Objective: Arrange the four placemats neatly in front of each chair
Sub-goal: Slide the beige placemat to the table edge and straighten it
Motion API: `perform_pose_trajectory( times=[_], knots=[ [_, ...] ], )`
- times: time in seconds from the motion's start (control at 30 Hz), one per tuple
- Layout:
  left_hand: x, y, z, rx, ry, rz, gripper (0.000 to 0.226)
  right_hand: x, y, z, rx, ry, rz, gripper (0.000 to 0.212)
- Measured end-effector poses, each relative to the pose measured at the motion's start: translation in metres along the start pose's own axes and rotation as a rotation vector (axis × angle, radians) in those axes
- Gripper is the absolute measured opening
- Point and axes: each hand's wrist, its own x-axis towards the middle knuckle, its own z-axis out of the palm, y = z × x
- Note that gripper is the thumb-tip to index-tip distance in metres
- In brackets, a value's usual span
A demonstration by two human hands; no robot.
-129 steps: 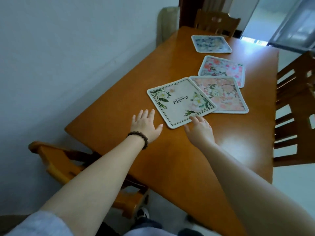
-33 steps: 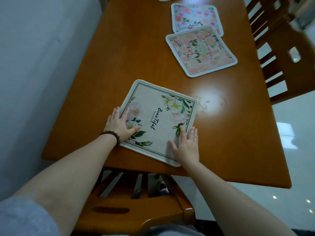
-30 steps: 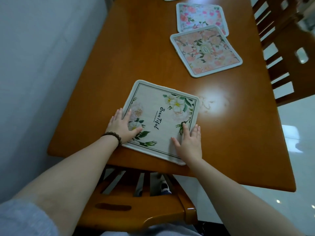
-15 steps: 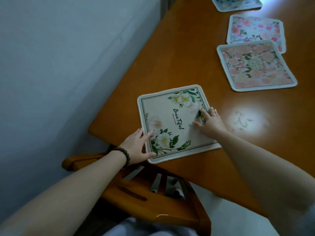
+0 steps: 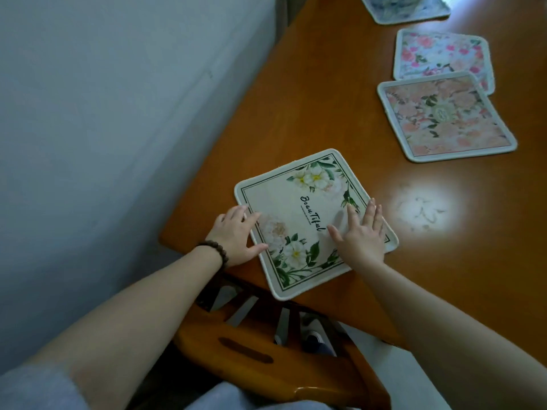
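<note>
A cream placemat with white flowers and black script (image 5: 299, 211) lies at the near end of the wooden table (image 5: 296, 102), above the chair back. My left hand (image 5: 235, 236) presses flat on its left edge, fingers spread. My right hand (image 5: 359, 235) lies flat on its right side. Farther along sit a peach floral placemat (image 5: 444, 116), a pink floral placemat (image 5: 441, 54) partly tucked under it, and a blue floral placemat (image 5: 405, 5) cut off by the top of the view.
A wooden chair (image 5: 266, 344) stands pushed under the table's near end below my arms. A grey-white wall (image 5: 103, 113) runs close along the table's left side. A bright light reflection (image 5: 423, 210) shines on the wood right of the cream mat.
The cream placemat has been drawn from the middle of the table to the near end. In the last second both hands turned it on the tabletop; my right hand now lies flatter on it.
</note>
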Motion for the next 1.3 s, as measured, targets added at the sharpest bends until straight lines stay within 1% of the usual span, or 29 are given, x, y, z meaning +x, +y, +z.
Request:
perform_pose_trajectory(
  times=[0.17,0.23,0.37,0.43,0.6,0.87,1.03,1.1,1.17,1.23,1.3],
  knots=[
    [0.047,-0.016,-0.009,-0.035,-0.07,-0.081,0.092,-0.033,-0.002,0.019,0.024,-0.026,0.165,0.092],
    [0.063,-0.02,-0.011,-0.025,-0.099,-0.111,0.099,-0.04,-0.003,0.026,0.031,-0.038,0.184,0.095],
    [0.086,-0.025,-0.014,-0.018,-0.223,-0.124,0.109,-0.046,-0.007,0.034,0.088,-0.063,0.2,0.093],
    [0.091,-0.026,-0.014,-0.018,-0.242,-0.117,0.111,-0.047,-0.01,0.037,0.104,-0.07,0.187,0.092],
    [0.084,-0.029,-0.012,0.021,-0.211,-0.097,0.111,-0.036,-0.005,0.032,0.075,-0.08,0.143,0.092],
    [0.024,-0.029,0.013,-0.044,-0.235,-0.142,0.107,0.005,0.001,0.007,0.015,-0.124,0.033,0.09],
    [-0.013,-0.028,0.023,-0.066,-0.185,-0.181,0.102,0.024,0.001,-0.002,0.045,-0.105,-0.094,0.083],
    [-0.024,-0.028,0.026,-0.055,-0.164,-0.208,0.104,0.026,0.001,-0.006,0.079,-0.12,-0.136,0.082],
    [-0.031,-0.027,0.028,-0.051,-0.163,-0.251,0.112,0.019,0.002,-0.005,0.209,-0.113,-0.066,0.086],
    [-0.032,-0.026,0.028,-0.068,-0.188,-0.284,0.123,0.001,0.002,0.002,0.341,-0.041,0.081,0.093],
    [-0.028,-0.024,0.028,-0.097,-0.232,-0.285,0.132,-0.024,0.003,0.012,0.367,-0.011,0.179,0.098]
  ],
)
